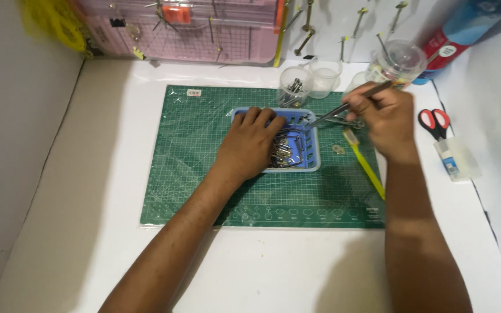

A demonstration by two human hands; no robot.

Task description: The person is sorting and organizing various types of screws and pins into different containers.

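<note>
Green cutting mat (204, 150) on white table (76, 232), right hand (385, 116) grip clamped on tweezers (343, 108)

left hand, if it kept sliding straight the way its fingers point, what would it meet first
The left hand lies in the blue basket, fingers pointing away from the person. Going straight on, it would probably first meet the basket's slotted far wall, then the clear cup of metal parts beyond. Depth is hard to judge.

A white table (297, 272) carries a green cutting mat (192, 168). Beside the mat, red-handled scissors (434, 123) and a small clear box (458, 158) lie on it; clear plastic cups (308, 81) stand behind, one seemingly holding metal parts.
</note>
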